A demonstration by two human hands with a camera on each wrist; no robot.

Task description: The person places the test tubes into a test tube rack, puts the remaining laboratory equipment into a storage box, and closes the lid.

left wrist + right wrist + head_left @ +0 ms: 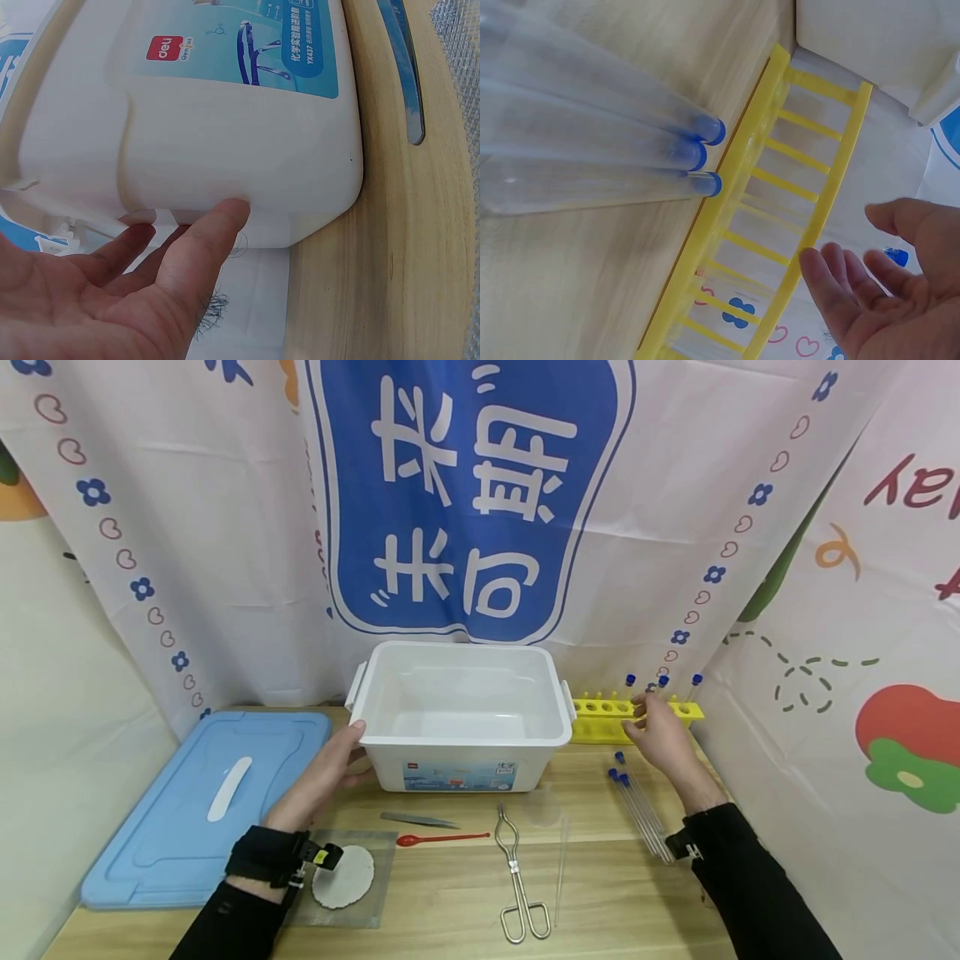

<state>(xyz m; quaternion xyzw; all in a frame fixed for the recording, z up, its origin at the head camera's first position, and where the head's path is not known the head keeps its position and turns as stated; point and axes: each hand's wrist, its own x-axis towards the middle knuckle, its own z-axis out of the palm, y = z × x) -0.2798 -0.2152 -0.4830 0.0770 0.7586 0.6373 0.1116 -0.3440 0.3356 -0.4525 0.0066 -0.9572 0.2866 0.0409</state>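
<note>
A white plastic storage box (457,764) stands at the back of the table. My left hand (330,768) touches its left side, and in the left wrist view its fingertips (236,210) rest against the wall with fingers nearly straight. At the right, my right hand (663,739) is beside a yellow test tube rack (596,731). Its thumb and fingers are apart with nothing between them in the right wrist view. Three blue-capped tubes (697,680) stand in the rack, one partly behind the hand. Three more capped test tubes (641,814) lie on the table before it.
A blue lid (165,810) lies at the left. In front of the box are tweezers (420,820), a red spoon (442,839), metal crucible tongs (514,868), a thin clear rod (561,868) and a mesh square (378,902) bearing a whitish disc (345,877). Printed cloth hangs behind.
</note>
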